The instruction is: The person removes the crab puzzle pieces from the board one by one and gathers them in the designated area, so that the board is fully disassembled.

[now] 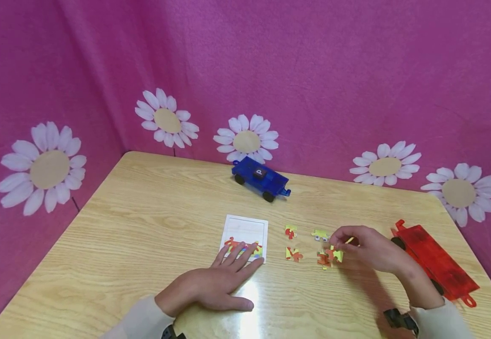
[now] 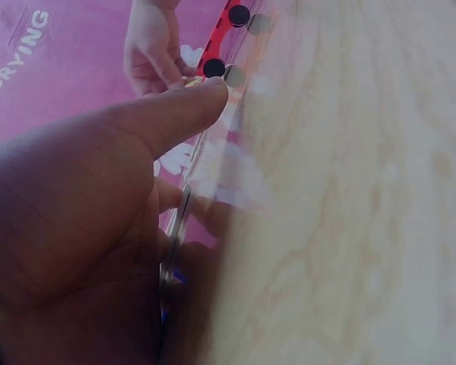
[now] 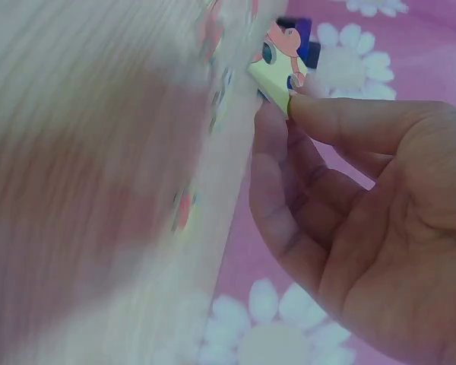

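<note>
My left hand [image 1: 224,282] lies with its fingers spread over the lower edge of a white-framed puzzle board [image 1: 245,224]. Pieces with a red and colourful picture fill the board's lower part, partly under the fingertips. Between thumb and fingertips, my right hand [image 1: 368,246] pinches a yellow jigsaw piece [image 3: 277,76] with a pink-red and dark blue print. Loose jigsaw pieces lie between the board and this hand: a yellow-red one [image 1: 290,231], another below it [image 1: 293,254], a yellow one with eyes [image 1: 320,234] and a reddish one [image 1: 323,259].
A blue toy wagon [image 1: 260,179] with black wheels and a block marked P stands at the back of the wooden table [image 1: 143,212]. To the right is a red toy wagon [image 1: 438,259]. A pink cloth with white flowers [image 1: 245,141] hangs behind.
</note>
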Demonstrator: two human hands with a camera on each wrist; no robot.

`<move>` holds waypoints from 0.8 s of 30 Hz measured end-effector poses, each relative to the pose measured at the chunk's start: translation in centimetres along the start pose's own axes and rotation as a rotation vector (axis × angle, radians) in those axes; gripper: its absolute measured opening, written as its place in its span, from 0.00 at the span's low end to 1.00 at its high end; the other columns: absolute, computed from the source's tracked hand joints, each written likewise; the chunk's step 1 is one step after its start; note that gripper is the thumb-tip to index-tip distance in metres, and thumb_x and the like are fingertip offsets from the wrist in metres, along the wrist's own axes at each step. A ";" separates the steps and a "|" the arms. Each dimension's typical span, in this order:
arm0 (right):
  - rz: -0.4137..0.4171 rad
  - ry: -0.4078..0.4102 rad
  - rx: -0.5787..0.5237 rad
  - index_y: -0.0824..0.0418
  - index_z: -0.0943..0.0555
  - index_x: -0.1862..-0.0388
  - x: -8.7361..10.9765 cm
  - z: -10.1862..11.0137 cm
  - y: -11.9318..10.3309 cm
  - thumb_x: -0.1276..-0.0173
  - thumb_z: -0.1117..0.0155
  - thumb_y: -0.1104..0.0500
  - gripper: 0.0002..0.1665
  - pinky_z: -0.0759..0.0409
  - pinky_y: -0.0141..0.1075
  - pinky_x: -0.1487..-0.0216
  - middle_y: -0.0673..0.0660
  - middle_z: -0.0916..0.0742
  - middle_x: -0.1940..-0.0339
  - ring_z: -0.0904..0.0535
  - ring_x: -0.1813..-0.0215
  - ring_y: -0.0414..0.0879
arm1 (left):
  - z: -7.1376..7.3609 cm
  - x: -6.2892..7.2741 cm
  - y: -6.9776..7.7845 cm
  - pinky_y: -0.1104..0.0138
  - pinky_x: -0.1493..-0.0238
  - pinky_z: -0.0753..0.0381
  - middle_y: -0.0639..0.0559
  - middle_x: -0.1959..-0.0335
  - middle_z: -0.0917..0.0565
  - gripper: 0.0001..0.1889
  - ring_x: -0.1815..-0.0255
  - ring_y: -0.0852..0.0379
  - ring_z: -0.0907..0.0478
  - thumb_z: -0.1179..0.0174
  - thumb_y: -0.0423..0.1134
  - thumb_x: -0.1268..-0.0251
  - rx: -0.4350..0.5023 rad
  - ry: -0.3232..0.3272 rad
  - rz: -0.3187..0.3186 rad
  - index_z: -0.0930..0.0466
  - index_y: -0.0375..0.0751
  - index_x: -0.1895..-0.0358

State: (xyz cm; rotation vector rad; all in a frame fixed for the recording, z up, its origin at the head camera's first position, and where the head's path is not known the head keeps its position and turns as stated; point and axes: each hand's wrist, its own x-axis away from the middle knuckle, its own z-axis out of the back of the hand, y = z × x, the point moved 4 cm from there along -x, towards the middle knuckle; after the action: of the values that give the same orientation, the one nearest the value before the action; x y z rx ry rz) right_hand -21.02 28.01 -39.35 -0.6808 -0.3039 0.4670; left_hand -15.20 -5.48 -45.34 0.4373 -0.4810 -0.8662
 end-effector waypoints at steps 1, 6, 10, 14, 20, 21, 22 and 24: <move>-0.004 0.003 0.001 0.57 0.15 0.55 0.3 0.1 0.3 0.26 0.34 0.63 0.04 0.19 0.36 0.57 0.48 0.15 0.61 0.21 0.58 0.43 | 0.0 0.0 0.0 0.45 0.23 0.76 0.46 0.15 0.72 0.46 0.17 0.46 0.77 0.49 0.64 0.23 0.002 -0.002 0.001 0.60 0.47 0.14; -0.050 -0.005 0.011 0.58 0.15 0.56 1.8 0.4 2.0 0.26 0.34 0.65 0.04 0.20 0.35 0.60 0.48 0.15 0.62 0.21 0.60 0.42 | -0.1 -0.1 -0.1 0.46 0.23 0.77 0.47 0.15 0.72 0.47 0.17 0.47 0.78 0.49 0.64 0.23 0.016 -0.008 0.009 0.61 0.48 0.14; -0.069 -0.042 -0.004 0.60 0.16 0.56 2.4 0.4 2.8 0.28 0.34 0.68 0.06 0.21 0.33 0.63 0.48 0.15 0.61 0.22 0.62 0.43 | -0.1 -0.1 -0.1 0.46 0.23 0.77 0.46 0.15 0.71 0.46 0.17 0.46 0.77 0.48 0.64 0.23 0.015 -0.005 0.005 0.60 0.47 0.14; -0.065 -0.057 -0.006 0.60 0.16 0.56 2.6 0.3 3.4 0.29 0.34 0.70 0.08 0.21 0.33 0.63 0.50 0.15 0.61 0.22 0.62 0.43 | 0.0 -0.1 -0.2 0.45 0.23 0.77 0.45 0.15 0.71 0.46 0.17 0.45 0.77 0.48 0.63 0.23 0.004 0.002 -0.008 0.59 0.46 0.15; -0.066 -0.037 0.027 0.58 0.16 0.57 2.5 0.1 4.0 0.29 0.33 0.69 0.07 0.20 0.33 0.61 0.48 0.16 0.62 0.23 0.61 0.41 | 0.0 0.0 -0.1 0.45 0.24 0.77 0.44 0.15 0.71 0.46 0.17 0.44 0.77 0.48 0.63 0.23 0.003 0.003 -0.015 0.59 0.46 0.15; -0.067 -0.033 0.033 0.58 0.16 0.57 2.5 0.0 4.1 0.29 0.33 0.68 0.07 0.20 0.33 0.60 0.48 0.16 0.62 0.23 0.61 0.41 | 0.0 0.0 -0.1 0.45 0.24 0.77 0.45 0.15 0.71 0.46 0.17 0.44 0.77 0.49 0.63 0.23 0.005 0.002 -0.014 0.60 0.46 0.15; -0.067 -0.031 0.037 0.58 0.16 0.57 2.4 0.0 4.1 0.29 0.33 0.68 0.07 0.20 0.34 0.60 0.47 0.16 0.62 0.23 0.61 0.41 | 0.0 0.0 -0.1 0.45 0.24 0.77 0.45 0.15 0.72 0.46 0.17 0.44 0.77 0.49 0.63 0.23 0.006 0.001 -0.013 0.60 0.46 0.15; -0.066 -0.026 0.038 0.58 0.16 0.57 2.4 -0.2 4.3 0.29 0.33 0.68 0.07 0.20 0.34 0.59 0.47 0.16 0.62 0.22 0.61 0.41 | 0.0 0.0 -0.1 0.45 0.23 0.76 0.45 0.15 0.72 0.46 0.17 0.45 0.77 0.49 0.64 0.23 0.006 0.001 -0.008 0.60 0.47 0.14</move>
State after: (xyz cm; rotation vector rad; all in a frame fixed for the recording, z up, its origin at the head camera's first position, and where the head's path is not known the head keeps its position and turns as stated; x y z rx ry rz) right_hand -20.20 32.05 -42.03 -0.6263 -0.3409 0.4176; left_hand -15.26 -5.52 -45.44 0.4449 -0.4818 -0.8720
